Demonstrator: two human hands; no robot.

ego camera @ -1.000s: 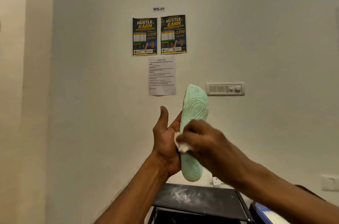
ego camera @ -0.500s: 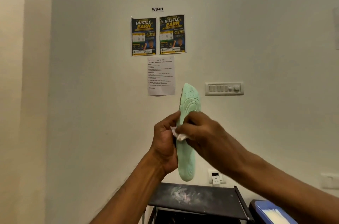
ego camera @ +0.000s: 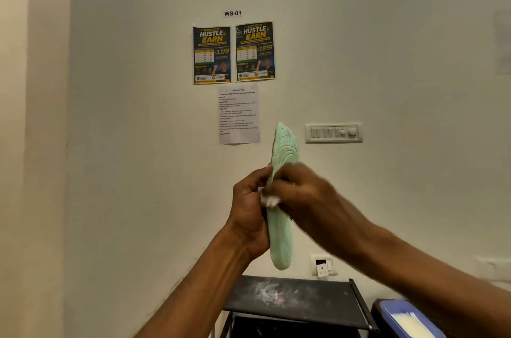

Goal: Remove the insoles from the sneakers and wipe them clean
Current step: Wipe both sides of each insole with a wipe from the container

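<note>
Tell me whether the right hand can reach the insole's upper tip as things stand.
Probably yes. The right hand presses a wipe on the insole mid-length, just below the tip, which stands bare above both hands; the left hand grips its left edge.

right hand [ego camera: 301, 194]: motion-blurred; finger outlines smeared.
wipe [ego camera: 269, 200]: only a white scrap shows; the rest is under the right hand.
insole [ego camera: 280, 232]: mid-length hidden by both hands; far face unseen.
left hand [ego camera: 249, 213]: fingers hidden behind the insole.
instruction sheet [ego camera: 239, 113], 12 o'clock of the hands: body print too small to read.
black rack [ego camera: 293, 299], 6 o'clock: lower part cut by the bottom edge.
blue container [ego camera: 401, 315], 5 o'clock: cut by the bottom edge; pale contents unidentifiable.
</note>
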